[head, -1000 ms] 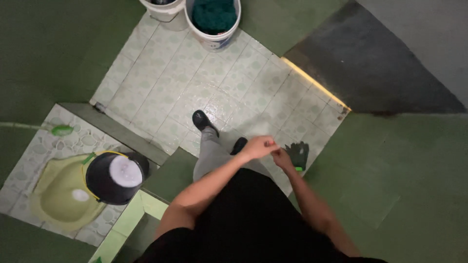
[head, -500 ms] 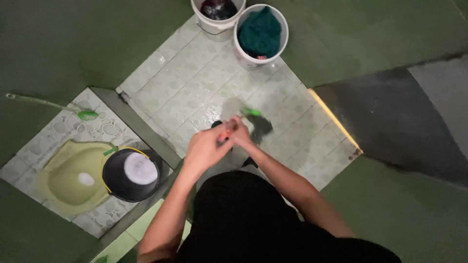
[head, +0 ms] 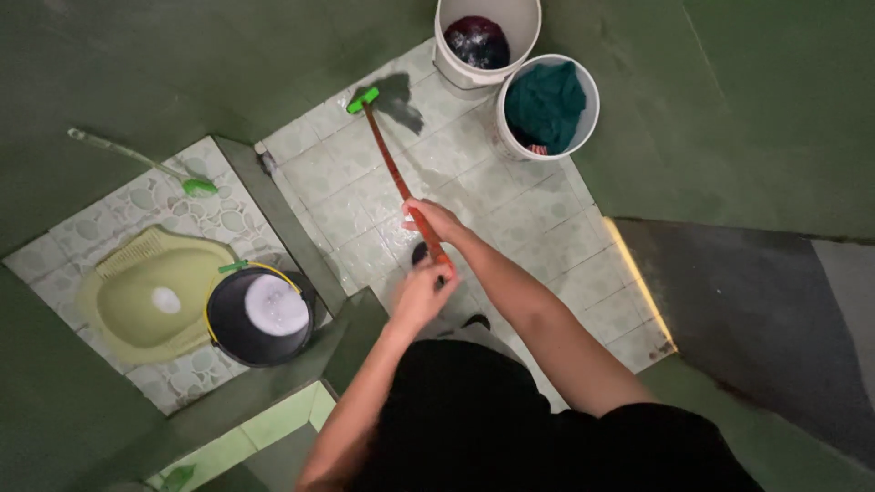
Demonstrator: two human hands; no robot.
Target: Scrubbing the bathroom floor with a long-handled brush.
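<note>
While I am scrubbing, both hands, left hand (head: 421,293) and right hand (head: 435,220), are clamping the brush handle (head: 394,173); its head (head: 392,95), seemingly dark, is reaching toward eleven o'clock, needing a pull back.

No packages, labels, signs or screens are showing anywhere here (only bare tiled floor and plain containers).

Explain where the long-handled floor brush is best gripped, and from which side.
Grip the long-handled floor brush on its reddish shaft's near end, from above. Its green head rests far out on the wet tiled floor. The right hand and left hand already hold it there, one behind the other.
</note>
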